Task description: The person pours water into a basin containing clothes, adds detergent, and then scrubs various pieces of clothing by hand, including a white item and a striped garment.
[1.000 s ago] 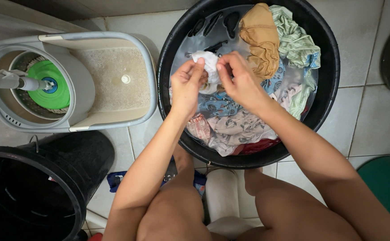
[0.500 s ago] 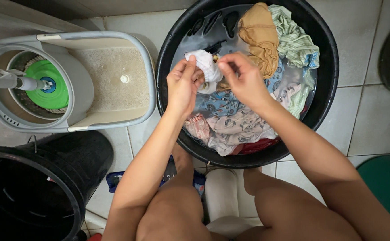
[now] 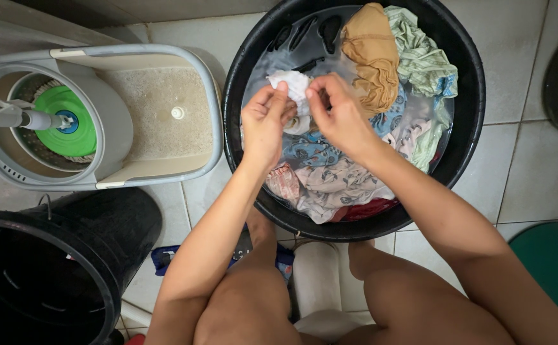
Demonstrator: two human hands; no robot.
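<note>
Both of my hands pinch a small white cloth over a round black basin of water and soaked clothes. My left hand grips its left side and my right hand grips its right side, fingers bunched close together. Under my hands lie patterned blue and pink garments. A tan garment and a green striped one rest at the basin's far side.
A grey mop bucket with a green spinner stands left of the basin. A black bucket sits at the lower left. My knees are below the basin on a white tiled floor. A green object lies at the right.
My hands rub the white cloth: they shifted slightly up and apart half a second ago, and have now come back together with the cloth bunched smaller between them.
</note>
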